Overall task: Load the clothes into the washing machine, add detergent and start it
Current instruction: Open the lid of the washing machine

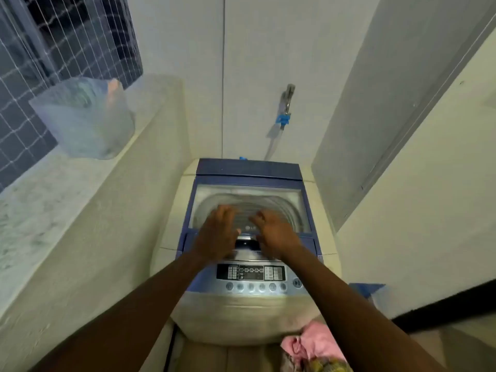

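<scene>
A top-loading washing machine [241, 312] with a blue-framed glass lid [248, 181] stands straight ahead, its lid down. Both my hands rest over the lid's front edge near the handle. My left hand [217, 232] lies flat with fingers spread on the glass. My right hand [273, 232] is beside it, fingers curled over the handle area. The control panel [251, 272] with a row of round buttons sits just below my wrists. A pile of clothes, pink [314, 342] on top, lies on the floor at the machine's right front.
A translucent plastic tub [88, 116] stands on the stone ledge [53, 189] to the left, under a netted window. A tap [286, 103] with a hose is on the back wall. A white wall closes in on the right.
</scene>
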